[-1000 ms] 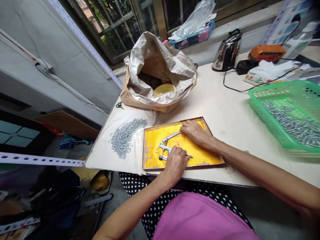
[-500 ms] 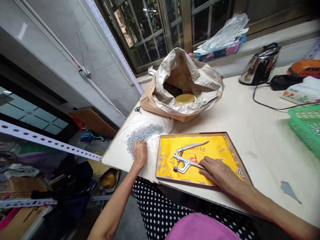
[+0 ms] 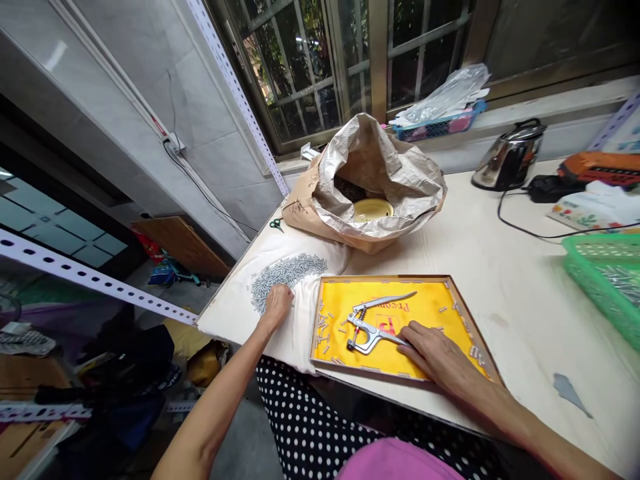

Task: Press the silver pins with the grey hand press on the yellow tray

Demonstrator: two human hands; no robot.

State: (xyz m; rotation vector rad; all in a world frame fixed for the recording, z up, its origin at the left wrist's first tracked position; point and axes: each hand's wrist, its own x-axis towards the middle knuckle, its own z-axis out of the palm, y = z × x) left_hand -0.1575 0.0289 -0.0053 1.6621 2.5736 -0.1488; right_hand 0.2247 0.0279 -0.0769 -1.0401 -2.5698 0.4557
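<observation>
My left hand [image 3: 278, 308] is closed at the near edge of a heap of small metal screws or pins [image 3: 286, 275], on a white cloth [image 3: 304, 332]. Its fingertips face down and away, so anything in them is hidden. To the right lies a shallow tray [image 3: 330, 291] with a yellow bottom and small metal pieces scattered along its sides. Silver snap pliers [image 3: 370, 335] rest in the tray, their handles spread and pointing right. The fingers of my right hand [image 3: 443, 353] are closed around the end of the lower handle.
Behind the tray stands an open brown paper sack [image 3: 320, 223] with a yellow dish [image 3: 373, 210] inside. Green scissors [image 3: 276, 225] lie beside it. Farther right are a kettle [image 3: 510, 157], a tissue pack [image 3: 595, 208], a green basket [image 3: 600, 273] and a grey scrap [image 3: 570, 392].
The view has tilted slightly, so the table sits a little lower in the picture. Both hands stay at nearly the same places, at the metal heap and at the pliers' handle.
</observation>
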